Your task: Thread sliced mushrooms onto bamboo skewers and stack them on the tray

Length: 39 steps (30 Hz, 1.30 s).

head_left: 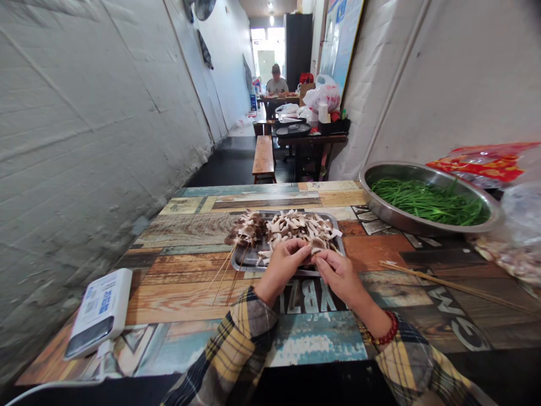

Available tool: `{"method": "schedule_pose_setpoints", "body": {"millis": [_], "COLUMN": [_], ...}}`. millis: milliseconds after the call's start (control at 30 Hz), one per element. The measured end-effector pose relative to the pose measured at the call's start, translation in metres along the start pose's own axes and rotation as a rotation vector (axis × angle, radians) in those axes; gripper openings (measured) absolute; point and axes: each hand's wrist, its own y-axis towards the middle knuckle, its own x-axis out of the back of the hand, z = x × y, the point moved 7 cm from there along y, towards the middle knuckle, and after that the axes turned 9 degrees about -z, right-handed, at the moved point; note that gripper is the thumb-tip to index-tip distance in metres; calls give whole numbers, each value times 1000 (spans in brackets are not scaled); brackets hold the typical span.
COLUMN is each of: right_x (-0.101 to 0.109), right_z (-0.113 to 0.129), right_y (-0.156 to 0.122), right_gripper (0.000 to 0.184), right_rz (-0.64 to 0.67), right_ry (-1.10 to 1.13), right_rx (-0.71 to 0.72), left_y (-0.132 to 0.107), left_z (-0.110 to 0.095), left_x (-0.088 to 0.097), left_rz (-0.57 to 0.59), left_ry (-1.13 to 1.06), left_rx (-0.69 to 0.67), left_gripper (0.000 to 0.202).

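Note:
My left hand (282, 264) and my right hand (338, 273) meet over the near edge of a metal tray (247, 260) heaped with mushroom pieces (296, 225). Both hands pinch one mushroom piece (316, 248) between their fingertips. Several skewered mushrooms (247, 230) lie at the tray's left end, their bamboo sticks (224, 270) pointing toward me over the table. A red bead bracelet is on my right wrist.
A large steel bowl of green chives (426, 200) stands at the right, with plastic bags (507, 225) beside it. Loose bamboo skewers (456, 287) lie at the right. A white device (99, 313) sits at the table's left corner. A person sits far down the room.

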Motion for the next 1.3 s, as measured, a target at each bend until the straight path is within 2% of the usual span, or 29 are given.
{"method": "schedule_pose_setpoints", "body": {"millis": [367,533,600,733,833,900,967,1100,1200,1300], "right_x": [8,8,11,20,24,24,23,19,17,18], "right_z": [10,7,4,-7,-14,-15,-16,-15,-15,-15], "right_y": [-4,-2,0,4,5,6,6,7,7,7], "right_gripper": [26,25,25,28,29,30,30,30,32,32], "right_rz": [-65,-64,-82,-183,-227,-229,-218,-191,-180,-189], "right_ry": [-108,-73,-26,93,172,184,169,124,108,95], "right_rx": [82,61,27,-75,-126,-136,-134,-81,-47,-31], "left_y": [-2,-3,0,9,12,10,6,0,0,1], "left_z": [1,-3,-8,-14,-20,-25,-27,-25,-22,-21], "left_x": [-3,-3,7,43,57,51,37,9,-1,-2], "left_rz": [5,14,-51,-288,-384,-362,-293,-152,-92,-92], "left_ry": [3,50,86,185,400,610,836,1228,1383,1431], "left_rx": [-8,-34,-68,-182,-349,-482,-590,-698,-721,-730], "left_gripper": [28,24,23,26,19,16,18,30,29,22]}}
